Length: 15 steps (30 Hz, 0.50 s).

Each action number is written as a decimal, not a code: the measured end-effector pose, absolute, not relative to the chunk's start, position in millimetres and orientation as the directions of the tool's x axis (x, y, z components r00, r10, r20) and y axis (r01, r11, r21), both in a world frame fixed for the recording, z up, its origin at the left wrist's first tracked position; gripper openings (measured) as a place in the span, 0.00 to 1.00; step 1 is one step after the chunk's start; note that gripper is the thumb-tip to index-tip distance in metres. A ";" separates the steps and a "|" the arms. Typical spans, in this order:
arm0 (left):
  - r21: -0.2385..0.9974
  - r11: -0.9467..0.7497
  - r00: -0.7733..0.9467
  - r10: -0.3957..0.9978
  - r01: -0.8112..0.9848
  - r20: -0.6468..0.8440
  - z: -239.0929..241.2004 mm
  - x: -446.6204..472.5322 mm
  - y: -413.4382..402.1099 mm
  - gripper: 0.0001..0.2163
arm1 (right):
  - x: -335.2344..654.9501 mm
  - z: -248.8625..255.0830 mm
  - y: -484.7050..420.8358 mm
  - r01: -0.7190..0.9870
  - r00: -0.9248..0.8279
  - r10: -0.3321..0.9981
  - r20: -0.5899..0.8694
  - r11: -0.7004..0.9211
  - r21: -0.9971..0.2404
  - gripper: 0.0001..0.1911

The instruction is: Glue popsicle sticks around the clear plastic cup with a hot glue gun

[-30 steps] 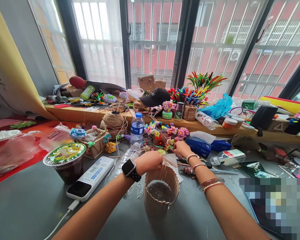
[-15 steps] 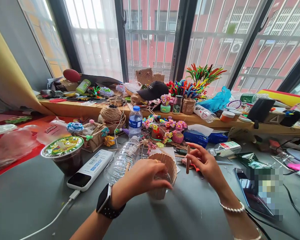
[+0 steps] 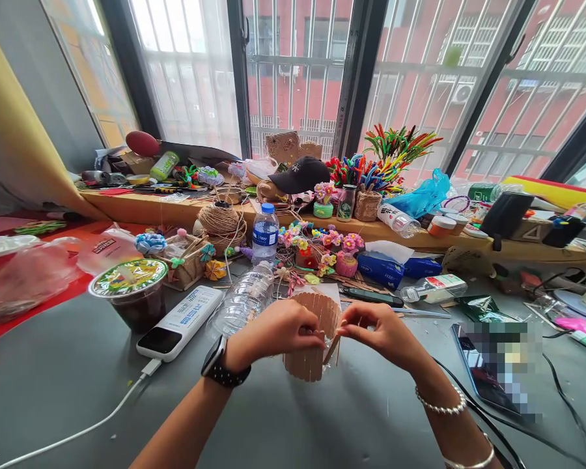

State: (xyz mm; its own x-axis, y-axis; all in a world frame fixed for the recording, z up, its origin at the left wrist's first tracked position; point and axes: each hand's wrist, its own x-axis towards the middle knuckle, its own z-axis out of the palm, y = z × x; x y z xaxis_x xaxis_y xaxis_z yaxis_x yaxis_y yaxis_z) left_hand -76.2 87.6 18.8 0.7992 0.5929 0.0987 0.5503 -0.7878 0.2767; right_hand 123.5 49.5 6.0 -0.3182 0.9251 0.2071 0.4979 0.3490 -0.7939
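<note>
A round holder made of upright craft sticks [image 3: 303,366] stands on the grey table in front of me, with some clear plastic showing inside it. My left hand [image 3: 280,329] reaches over its left side, fingers curled and pinching the rim. Between the thumb and fingers of my right hand [image 3: 378,331] is a single craft stick [image 3: 331,350], tilted against the right side of the holder, where a gap in the sticks shows. The fingers partly hide the rim.
Left of the holder lie a clear plastic bottle [image 3: 241,301], a white power bank [image 3: 180,324] and a lidded drink cup [image 3: 131,296]. A phone [image 3: 483,371] and black cables lie at right. Behind stand a water bottle [image 3: 265,238], twine [image 3: 221,221] and small flower crafts [image 3: 349,244].
My right hand has moved left and down, bringing the craft stick to the holder's side. My left hand has closed on the rim, and the holder has turned and tilted somewhat.
</note>
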 end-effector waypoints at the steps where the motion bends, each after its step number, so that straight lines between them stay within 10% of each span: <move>1: 0.319 -0.785 0.808 0.582 0.530 0.091 23.1 -75.7 92.3 0.13 | 122.0 8.4 52.4 0.486 -0.317 0.926 0.204 0.343 -0.804 0.11; 6: 0.576 -0.727 0.860 0.504 0.375 0.076 34.0 -67.4 118.1 0.12 | 115.8 9.0 65.9 0.425 -0.282 0.934 0.220 0.327 -0.844 0.12; 15: 0.650 -0.660 0.860 0.510 0.377 0.019 24.6 -56.2 145.7 0.18 | 120.0 -7.6 80.6 0.363 -0.198 0.952 0.233 0.292 -0.885 0.15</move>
